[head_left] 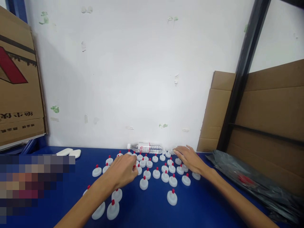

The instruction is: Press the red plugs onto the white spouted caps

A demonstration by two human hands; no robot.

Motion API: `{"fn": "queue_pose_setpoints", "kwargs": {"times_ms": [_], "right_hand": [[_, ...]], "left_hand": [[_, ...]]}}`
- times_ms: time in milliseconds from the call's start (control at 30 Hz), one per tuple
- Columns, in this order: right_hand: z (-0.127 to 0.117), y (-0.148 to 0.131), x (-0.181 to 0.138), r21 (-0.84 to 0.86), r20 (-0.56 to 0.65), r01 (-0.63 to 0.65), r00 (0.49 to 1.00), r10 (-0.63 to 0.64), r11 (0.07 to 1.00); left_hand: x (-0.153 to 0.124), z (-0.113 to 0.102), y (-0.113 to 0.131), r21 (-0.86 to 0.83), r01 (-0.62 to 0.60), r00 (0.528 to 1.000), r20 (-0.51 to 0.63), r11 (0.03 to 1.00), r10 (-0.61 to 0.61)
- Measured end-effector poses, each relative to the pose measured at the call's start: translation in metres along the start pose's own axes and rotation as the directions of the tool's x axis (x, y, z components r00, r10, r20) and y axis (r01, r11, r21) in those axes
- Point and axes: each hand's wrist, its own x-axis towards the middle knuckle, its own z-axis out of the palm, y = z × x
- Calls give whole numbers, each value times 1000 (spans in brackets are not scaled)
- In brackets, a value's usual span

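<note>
Many small, squat white plastic bottles with pointed red caps stand across the blue table, such as the bottle [172,198] near the front. My left hand [124,169] is over the middle-left of the group. Its fingers are curled in a closed grip, with red caps right beside the thumb; what it holds, if anything, is hidden. My right hand [188,158] reaches to the back right of the group, palm down, fingers stretched forward and slightly apart. Its fingertips are close to a whitish bottle [168,154] at the back; whether they touch one is unclear.
A clear water bottle [144,148] lies on its side against the white wall. Two white oval pieces [74,154] rest at the back left. Grey plastic bags [251,183] lie along the right side. Cardboard [21,85] stands left, with more cardboard [268,126] behind a dark post on the right.
</note>
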Motion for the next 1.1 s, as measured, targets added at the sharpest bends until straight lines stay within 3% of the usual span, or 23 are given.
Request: {"fn": "queue_pose_setpoints", "kwargs": {"times_ms": [133, 200, 300, 400, 600, 833, 1100], "right_hand": [[-13, -29, -3, 10, -124, 25, 992, -24, 1000], [-12, -51, -8, 43, -133, 115, 985, -109, 992], [-3, -83, -18, 101, -79, 283, 958, -276, 954], [7, -103, -26, 203, -62, 270, 963, -262, 941], [16, -107, -30, 267, -136, 179, 980, -147, 947], [17, -102, -31, 211, -163, 227, 967, -195, 951], [14, -104, -31, 224, -171, 304, 948, -270, 926]], "left_hand": [[1, -4, 12, -322, -51, 987, -159, 946, 0], [0, -5, 19, -450, -89, 976, -220, 889, -13], [-1, -5, 29, -590, -92, 970, -234, 802, -60], [-3, -4, 36, -695, -90, 978, -198, 713, -70], [-7, 0, 42, -780, -125, 986, -165, 613, -8], [-6, 13, 48, -797, -144, 975, -214, 586, -52], [-5, 13, 42, -824, -115, 989, -145, 555, -10]]}}
